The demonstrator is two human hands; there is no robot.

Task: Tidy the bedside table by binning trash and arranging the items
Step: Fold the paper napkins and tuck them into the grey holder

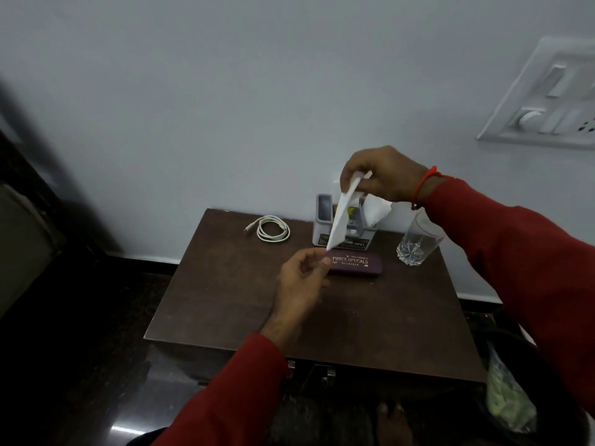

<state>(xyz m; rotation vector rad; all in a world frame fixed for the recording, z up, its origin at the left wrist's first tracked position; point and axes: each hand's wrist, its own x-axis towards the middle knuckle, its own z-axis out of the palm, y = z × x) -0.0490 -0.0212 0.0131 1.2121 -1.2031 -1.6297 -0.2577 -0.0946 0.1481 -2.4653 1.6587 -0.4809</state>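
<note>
white switch panel on pale wall, dark floor.

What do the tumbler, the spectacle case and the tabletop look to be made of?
Tumbler: clear glass, likely, with a faceted cut base. Spectacle case: maroon, matte, gold print; plastic or leatherette, cannot tell. Tabletop: dark brown, smooth, slightly glossy; wood or laminate.

Bare table front; cable, holder, spectacle case and glass along the back.
</note>
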